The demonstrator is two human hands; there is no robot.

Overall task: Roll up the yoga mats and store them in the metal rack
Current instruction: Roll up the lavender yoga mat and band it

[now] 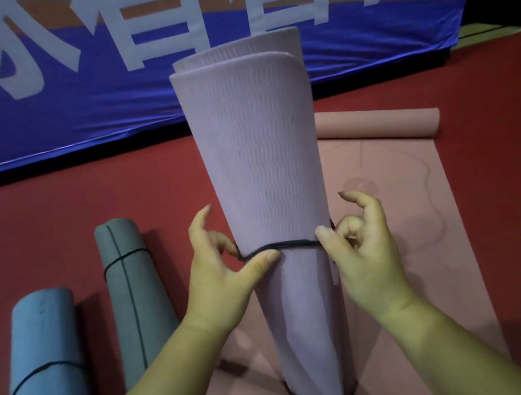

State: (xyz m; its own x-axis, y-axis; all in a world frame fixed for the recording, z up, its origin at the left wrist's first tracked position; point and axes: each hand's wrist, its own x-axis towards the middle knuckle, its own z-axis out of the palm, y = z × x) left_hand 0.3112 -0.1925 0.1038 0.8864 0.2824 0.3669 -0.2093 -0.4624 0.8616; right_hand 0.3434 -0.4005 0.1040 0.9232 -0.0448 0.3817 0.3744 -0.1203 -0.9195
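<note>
Inspection of red floor (38,222): found lilac mat (262,170) rolled and standing on end, lower end set on flat part of pink mat (398,231); noted black cord (292,244) looped round lilac mat below mid-height, drawn taut across front; recorded left hand (219,270) pinching black cord between thumb and forefinger at left edge of roll, remaining fingers raised and loosely bent; recorded right hand (359,243) pinching same cord at right edge, thumb pressed to front of roll, other fingers curled behind; could not confirm any knot. Observed pink mat lying mostly unrolled beneath and to right of lilac mat, far end curled into loose roll; saw grey-green mat (130,282) rolled, bound by dark cord (125,256), lying on floor just left of left hand; saw blue mat (44,361) rolled, likewise bound, lying beside grey-green mat, further left. Marked blue banner (72,106), printed with large white characters, stretched along far edge of floor.
</note>
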